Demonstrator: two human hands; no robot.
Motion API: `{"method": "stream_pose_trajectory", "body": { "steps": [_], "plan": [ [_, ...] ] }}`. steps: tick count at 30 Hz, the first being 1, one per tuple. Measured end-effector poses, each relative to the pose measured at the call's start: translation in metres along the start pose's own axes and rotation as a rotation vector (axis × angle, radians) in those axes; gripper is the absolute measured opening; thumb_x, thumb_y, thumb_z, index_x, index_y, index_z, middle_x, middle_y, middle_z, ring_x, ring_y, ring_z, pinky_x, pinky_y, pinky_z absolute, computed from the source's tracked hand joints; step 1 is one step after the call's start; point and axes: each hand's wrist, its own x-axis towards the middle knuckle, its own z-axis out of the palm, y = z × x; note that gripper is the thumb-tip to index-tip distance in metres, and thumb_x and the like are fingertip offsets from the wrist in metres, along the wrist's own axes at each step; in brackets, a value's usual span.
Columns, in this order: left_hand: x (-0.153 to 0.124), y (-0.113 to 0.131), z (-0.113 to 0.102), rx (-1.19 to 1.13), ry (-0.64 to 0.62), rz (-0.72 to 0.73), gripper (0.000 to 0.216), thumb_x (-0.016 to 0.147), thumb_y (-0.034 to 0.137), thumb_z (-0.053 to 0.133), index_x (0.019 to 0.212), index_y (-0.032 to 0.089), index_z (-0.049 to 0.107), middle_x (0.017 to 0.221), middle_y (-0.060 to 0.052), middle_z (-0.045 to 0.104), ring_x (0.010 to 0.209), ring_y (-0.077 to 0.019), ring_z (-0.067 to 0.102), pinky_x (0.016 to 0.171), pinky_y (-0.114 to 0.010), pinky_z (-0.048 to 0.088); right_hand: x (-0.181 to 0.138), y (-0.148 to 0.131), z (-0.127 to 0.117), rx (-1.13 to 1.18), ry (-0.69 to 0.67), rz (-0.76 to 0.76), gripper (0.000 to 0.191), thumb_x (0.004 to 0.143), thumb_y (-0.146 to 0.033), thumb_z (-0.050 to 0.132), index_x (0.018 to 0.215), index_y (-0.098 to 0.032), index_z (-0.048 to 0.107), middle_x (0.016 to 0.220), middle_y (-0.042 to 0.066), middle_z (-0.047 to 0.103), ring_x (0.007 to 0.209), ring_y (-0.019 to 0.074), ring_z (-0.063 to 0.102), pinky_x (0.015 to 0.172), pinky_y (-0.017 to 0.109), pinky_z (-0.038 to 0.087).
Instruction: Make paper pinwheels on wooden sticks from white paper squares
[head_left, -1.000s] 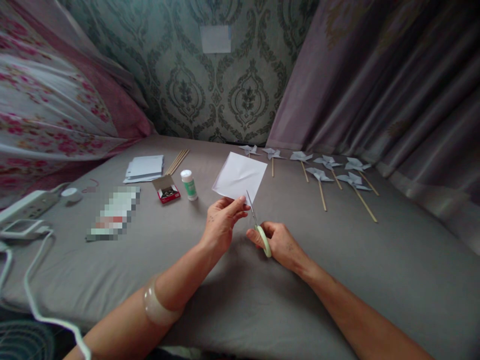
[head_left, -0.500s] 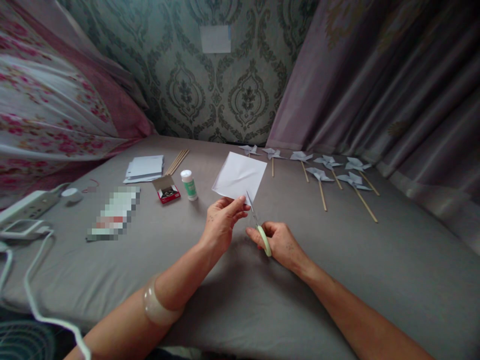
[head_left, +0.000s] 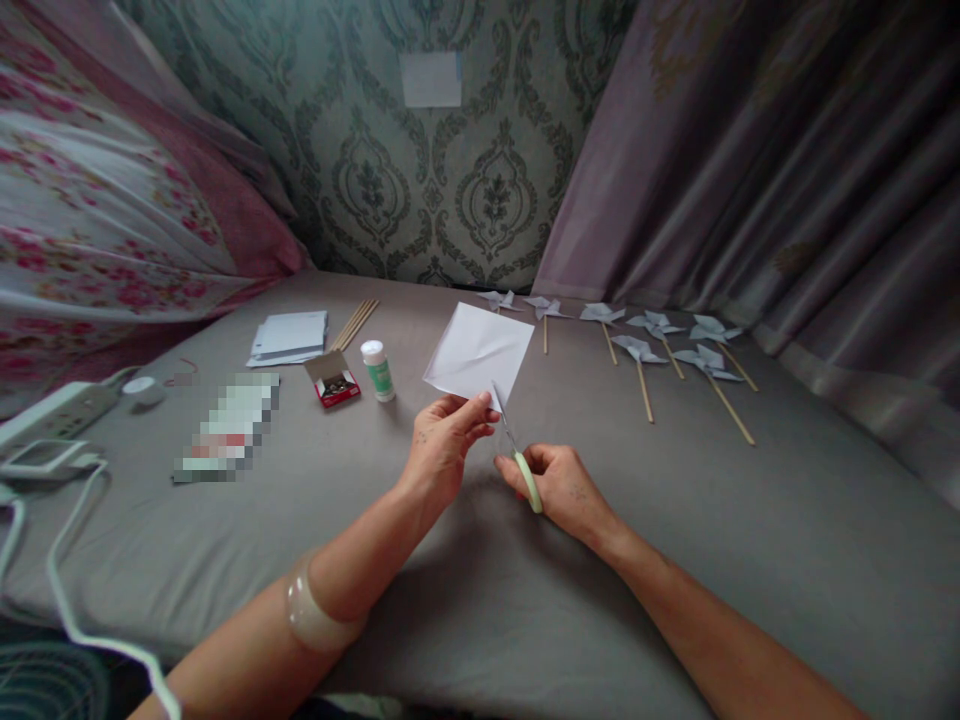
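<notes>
A white square sheet of paper (head_left: 484,345) is pinched at its near corner by my left hand (head_left: 446,445), thumb on top. My right hand (head_left: 561,488) is closed round the pale green handles of a pair of scissors (head_left: 529,480). The scissor blades point up and away, lying at the paper's near corner beside my left thumb. A faint crease runs across the sheet. Behind and left of my left hand stands a green and white glue stick (head_left: 379,372). Next to it lies an opened small red box (head_left: 335,388) with small metal pieces inside.
Several paper pinwheels (head_left: 652,325) on wooden sticks lie at the back right. A stack of white paper (head_left: 289,335) and several wooden sticks (head_left: 356,323) lie at the back left. Farther left are a blurred-out flat object (head_left: 229,425), a power strip (head_left: 60,415) and white cables (head_left: 67,570).
The scissor blades look a little more closed on the paper's near corner. Both hands have hardly moved.
</notes>
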Motion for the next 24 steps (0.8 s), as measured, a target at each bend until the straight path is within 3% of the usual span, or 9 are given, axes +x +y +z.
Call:
{"method": "stream_pose_trajectory", "body": {
  "steps": [24],
  "plan": [
    [-0.0048,-0.0022,0.0029,0.014,-0.020,-0.033,0.029,0.055,0.027,0.083,0.061,0.012,0.059,0.059,-0.001,0.062,0.057,-0.0095,0.060,0.055,-0.021,0.044,0.0004,0.0001,-0.0006,0.065,0.026,-0.016,0.040,0.065,-0.049,0.069,0.052,-0.017,0.049,0.049,-0.003,0.047,0.046,0.0083,0.038,0.043,0.022,0.028]
  ]
}}
